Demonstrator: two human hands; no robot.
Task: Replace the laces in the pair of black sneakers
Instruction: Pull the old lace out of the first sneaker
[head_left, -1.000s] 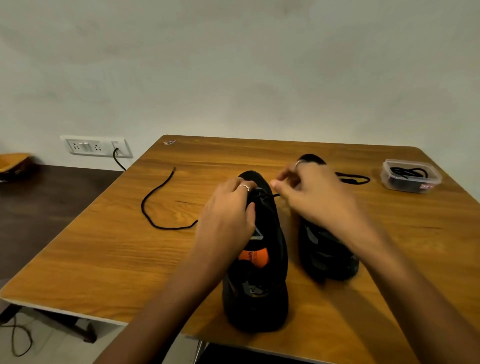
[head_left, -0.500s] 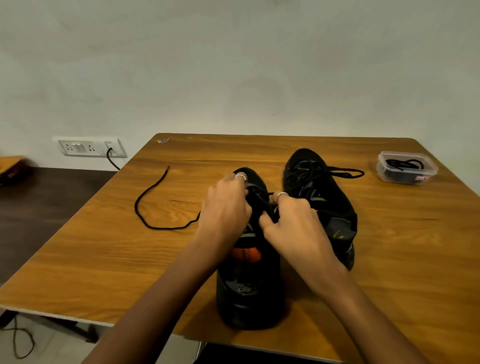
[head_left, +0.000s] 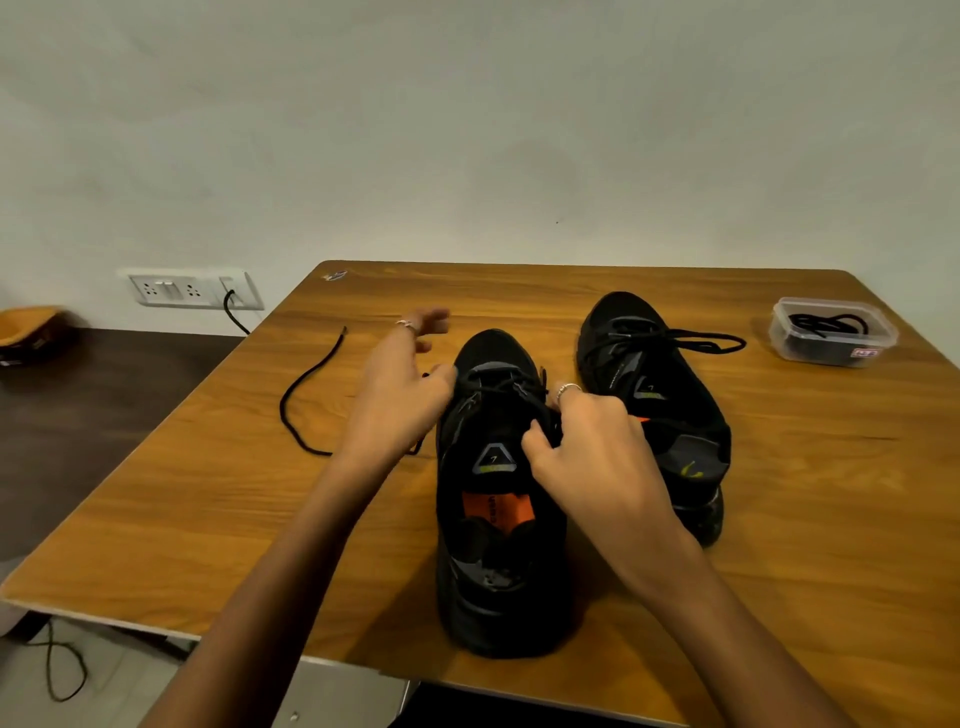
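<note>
The right hand (head_left: 597, 457) pinches the lace (head_left: 511, 387) at the inner eyelets of the near sneaker (head_left: 498, 519), probably steadying the upper while the cord is worked. Across the tongue from that pinch, the left hand (head_left: 400, 395) touches the shoe's other side, fingers spread and blurred; I cannot tell whether it holds anything. Beyond the pinch stands the second sneaker (head_left: 654, 410), laced. Left of both hands, 1 thin round cord (head_left: 306, 400) curls limp on the smooth wooden table (head_left: 805, 519).

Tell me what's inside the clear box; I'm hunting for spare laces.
Inside the clear box lies a coil of black laces. How many laces cannot be told; the tangle hides its lower layers.
</note>
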